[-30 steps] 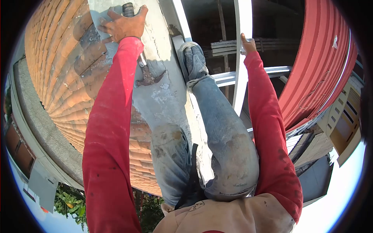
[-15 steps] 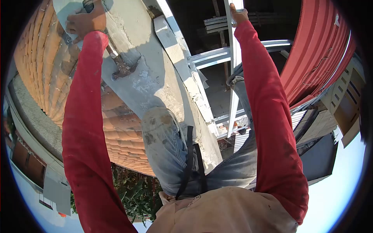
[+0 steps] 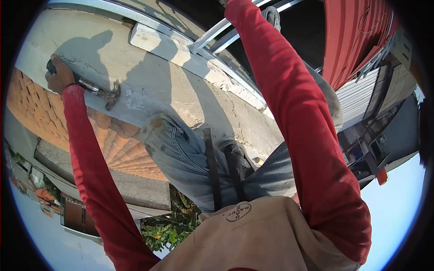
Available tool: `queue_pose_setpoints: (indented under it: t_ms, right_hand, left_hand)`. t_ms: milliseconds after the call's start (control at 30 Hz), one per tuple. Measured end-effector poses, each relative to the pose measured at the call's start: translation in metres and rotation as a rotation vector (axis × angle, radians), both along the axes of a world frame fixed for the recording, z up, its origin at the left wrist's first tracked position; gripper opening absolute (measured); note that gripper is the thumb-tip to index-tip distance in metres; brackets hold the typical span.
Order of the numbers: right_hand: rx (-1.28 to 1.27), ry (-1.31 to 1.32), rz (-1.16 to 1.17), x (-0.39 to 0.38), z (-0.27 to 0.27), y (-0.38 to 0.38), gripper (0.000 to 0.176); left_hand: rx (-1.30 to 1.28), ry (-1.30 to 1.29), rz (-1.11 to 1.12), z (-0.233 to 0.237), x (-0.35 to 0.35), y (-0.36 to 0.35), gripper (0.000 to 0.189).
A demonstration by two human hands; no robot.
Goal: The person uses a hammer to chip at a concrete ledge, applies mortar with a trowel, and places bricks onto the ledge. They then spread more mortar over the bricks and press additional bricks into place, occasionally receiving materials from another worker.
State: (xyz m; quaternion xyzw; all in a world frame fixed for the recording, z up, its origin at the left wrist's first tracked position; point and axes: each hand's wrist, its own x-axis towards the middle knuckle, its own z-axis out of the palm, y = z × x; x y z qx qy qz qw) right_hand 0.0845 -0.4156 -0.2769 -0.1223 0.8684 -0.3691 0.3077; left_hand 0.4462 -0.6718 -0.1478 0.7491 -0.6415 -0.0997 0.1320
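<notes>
Outdoor rooftop (image 3: 185,106): orange tiles (image 3: 45,115) are showing at 9 o'clock, metal framing (image 3: 210,36) at 12, red sheeting (image 3: 352,40) at 2.

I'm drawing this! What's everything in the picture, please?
hammer: 1, silver-brown, left
ledge: 1, grey, upper left
block: 1, whitish, top centre
metal beams: several, silver, top
roof tiles: many, orange, left
ribbed roofing: 1, red, top right
corrugated sheets: several, pale, right
plants: uncountable, green, bottom
buildings: several, mixed, far edges
sky: 1, blue, bottom corners
straps: 2, black, lap
shoes: at least 1, greyish, top
jeans: 1 pair, blue, centre
shirt: 1, tan, red-sleeved, bottom
left hand: 1, on hammer handle
</notes>
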Motion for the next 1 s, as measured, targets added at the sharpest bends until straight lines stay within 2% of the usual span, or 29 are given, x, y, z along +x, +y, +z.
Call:
queue_pose_setpoints:
  t_ms: [67,133,200,233,267,300,333,400,433,467,500,533,567,600,667,700,733,767,833,933,1000]
  right_hand:
    - [-0.086,-0.178,-0.101,0.032,0.039,0.051,0.052]
    - [-0.134,-0.585,-0.234,0.082,0.097,0.096,0.057]
    - [-0.054,-1.04,-0.077,0.122,0.161,0.114,0.076]
    - [-0.079,-1.218,0.068,0.137,0.186,0.108,0.086]
    - [-0.116,-1.376,0.089,0.149,0.202,0.09,0.091]
    - [-0.282,-1.6,-0.098,0.158,0.214,0.074,0.079]
    - [-0.297,-1.603,-0.086,0.161,0.213,0.066,0.079]
    - [-0.428,-1.491,-0.242,0.164,0.205,0.052,0.059]
    - [-0.373,-1.537,-0.406,0.16,0.191,0.057,0.042]
    - [-0.388,-1.582,-0.441,0.151,0.187,0.067,0.034]
    - [-0.347,-1.494,-0.493,0.15,0.177,0.076,0.028]
    - [-0.316,-1.266,-0.33,0.155,0.141,0.098,0.037]
    - [-0.169,-0.954,-0.117,0.155,0.12,0.117,0.037]
    - [0.001,-0.732,-0.026,0.146,0.117,0.128,0.036]
    - [0.244,-0.649,0.046,0.14,0.112,0.134,0.035]
    - [0.204,-0.449,0.177,0.15,0.093,0.15,0.034]
    - [0.164,-0.247,0.307,0.161,0.074,0.165,0.033]
    - [0.168,-0.253,0.312,0.164,0.072,0.168,0.033]
    - [0.074,-0.055,0.371,0.181,0.079,0.179,0.027]
    - [-0.054,0.031,0.494,0.198,0.056,0.189,0.023]
    - [-0.054,0.016,0.562,0.209,0.026,0.189,0.023]
  left_hand:
    - [-0.118,0.179,-0.144,0.035,-0.033,0.033,0.065]
    - [-0.003,0.673,-0.158,0.087,-0.076,0.089,0.042]
    - [-0.084,0.778,-0.531,0.108,-0.083,0.139,0.041]
    - [-0.145,0.843,-0.694,0.11,-0.091,0.167,0.04]
    - [-0.204,0.896,-0.854,0.112,-0.099,0.197,0.038]
    - [-0.218,0.949,-0.934,0.116,-0.11,0.225,0.037]
    - [-0.097,0.953,-1.104,0.104,-0.099,0.24,0.036]
    - [0.026,0.818,-1.182,0.1,-0.089,0.271,0.039]
    - [0.011,0.804,-1.192,0.108,-0.083,0.266,0.039]
    - [0.097,0.507,-1.36,0.121,-0.08,0.258,0.042]
    - [0.187,0.195,-1.502,0.13,-0.075,0.249,0.048]
    - [0.173,0.177,-1.504,0.121,-0.063,0.235,0.048]
    - [0.155,0.215,-1.308,0.099,-0.042,0.215,0.052]
    - [0.14,0.253,-1.111,0.074,-0.021,0.196,0.056]
    - [-0.15,0.024,-0.739,0.014,0.008,0.162,0.051]
    - [-0.141,0.014,-0.743,0.001,0.01,0.159,0.051]
    - [-0.179,-0.035,-0.634,-0.012,0.013,0.157,0.052]
    - [-0.222,-0.08,-0.518,-0.018,0.012,0.156,0.053]
    - [-0.194,-0.052,-0.526,-0.016,0.022,0.157,0.052]
    - [-0.204,-0.005,-0.538,-0.016,0.015,0.152,0.05]
    - [-0.212,-0.018,-0.54,-0.017,0.014,0.151,0.048]
